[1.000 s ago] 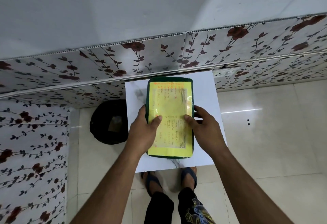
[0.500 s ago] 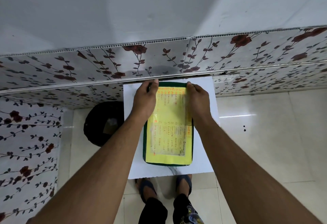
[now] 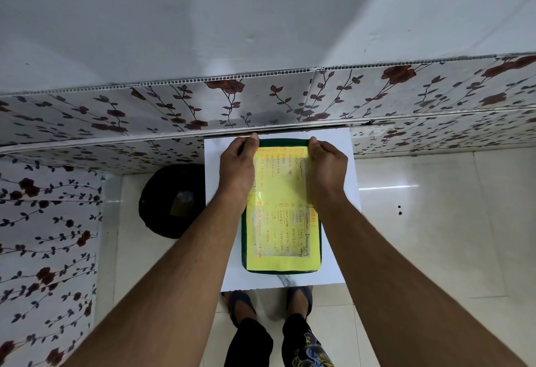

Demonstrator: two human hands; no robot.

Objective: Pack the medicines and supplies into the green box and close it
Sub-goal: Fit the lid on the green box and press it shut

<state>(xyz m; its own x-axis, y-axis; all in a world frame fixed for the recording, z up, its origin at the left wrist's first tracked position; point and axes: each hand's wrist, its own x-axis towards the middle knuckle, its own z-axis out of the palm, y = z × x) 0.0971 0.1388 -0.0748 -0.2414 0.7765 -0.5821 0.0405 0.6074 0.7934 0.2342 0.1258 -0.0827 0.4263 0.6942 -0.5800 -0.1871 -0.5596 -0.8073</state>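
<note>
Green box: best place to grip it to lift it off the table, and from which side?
Grip the green box by its two long side edges, one hand per side, coming from above. It lies flat and wide on the white table, lid closed, with bare table showing along both long sides.

"What sort of place is this looking like?"

"A room in a home, seen from above. Glossy pale floor tiles [image 3: 435, 250] are reflecting a streak of light, and wall panels [image 3: 261, 99] printed with dark red roses and trailing leaves are running around the lower walls, with plain grey-white wall [image 3: 203, 18] rising above them."

"What else is pointing to a home?"

"A small white table [image 3: 345, 157] is standing against the flowered panels, and a round black bin [image 3: 162, 201] is sitting on the floor just beside it. The person is standing at the table in open sandals [image 3: 240, 302], the kind worn indoors."
</note>
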